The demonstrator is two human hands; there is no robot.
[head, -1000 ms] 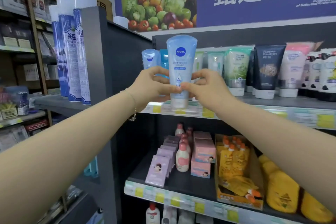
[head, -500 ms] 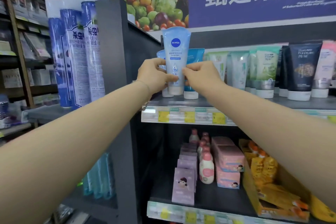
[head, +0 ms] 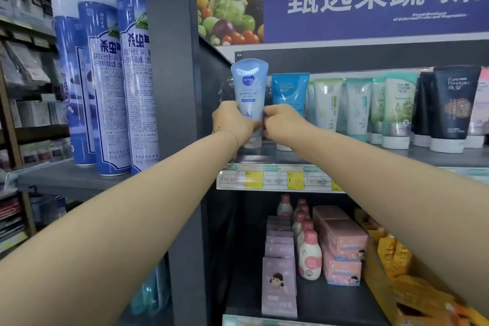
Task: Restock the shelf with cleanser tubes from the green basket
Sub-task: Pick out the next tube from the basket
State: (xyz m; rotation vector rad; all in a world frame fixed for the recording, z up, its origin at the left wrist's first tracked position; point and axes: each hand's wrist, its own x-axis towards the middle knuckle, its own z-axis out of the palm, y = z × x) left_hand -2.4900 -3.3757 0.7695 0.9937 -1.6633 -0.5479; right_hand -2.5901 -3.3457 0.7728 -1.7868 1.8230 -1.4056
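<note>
The grey shelf (head: 370,157) ends on its left at a dark side panel (head: 172,87). There I hold the pale blue tube (head: 248,87) upright, cap down, with my left hand (head: 232,122) and right hand (head: 283,122) both curled round its lower half. A darker blue tube (head: 289,90) stands just beside it on the right, leaving little room. Tall spray cans (head: 132,82) stand beyond the panel.

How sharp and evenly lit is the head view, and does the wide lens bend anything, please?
In the head view the Nivea tube is soft, logo readable but small print smeared; toward the head view's left edge the spray cans lean and bow from wide-angle distortion; the lower shelf sits in shadow; the price strip looks slightly washed out.
</note>
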